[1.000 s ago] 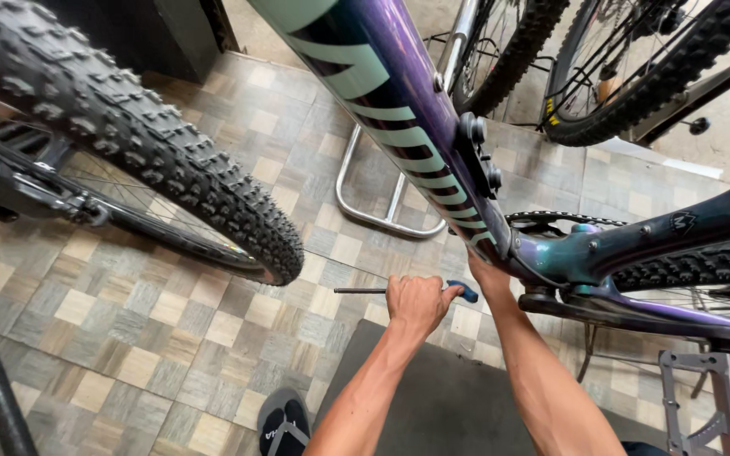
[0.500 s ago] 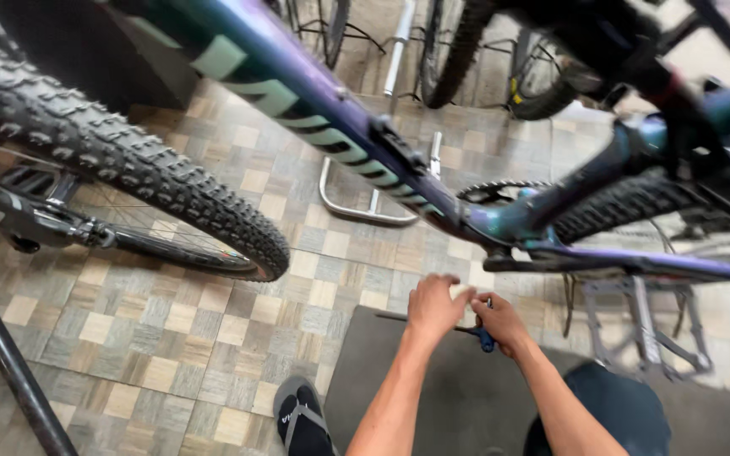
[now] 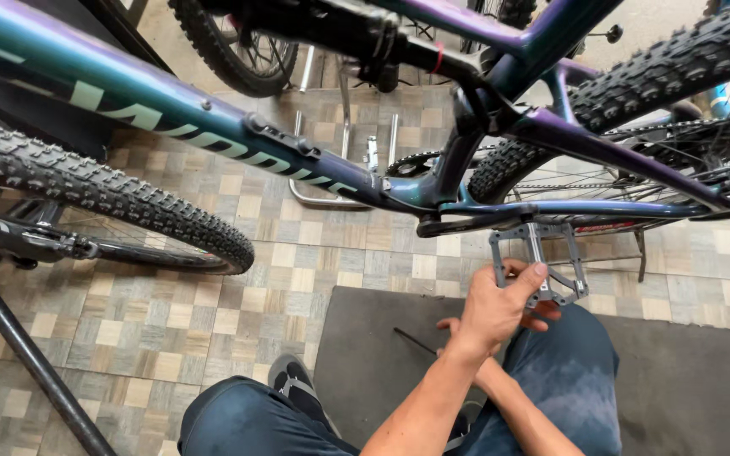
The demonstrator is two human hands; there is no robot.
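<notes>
1. While the left hand [image 3: 492, 308] closes its grip on the grey flat pedal [image 3: 538, 263], thumb on the lower edge, the pedal sits just right of the frame's centre, under the crank arm [image 3: 475, 221].
2. The right hand [image 3: 524, 319] lies mostly hidden behind the left; whether its grip is open or closed cannot be told.
3. Judging by this hold, steadying the pedal square to the crank arm would serve best.
4. Counted: one pedal, two hands, one purple-teal bike frame [image 3: 171, 118], one knobby tyre [image 3: 103, 190] at left, one dark mat [image 3: 382, 355], one thin rod [image 3: 416, 341] on it.
</notes>
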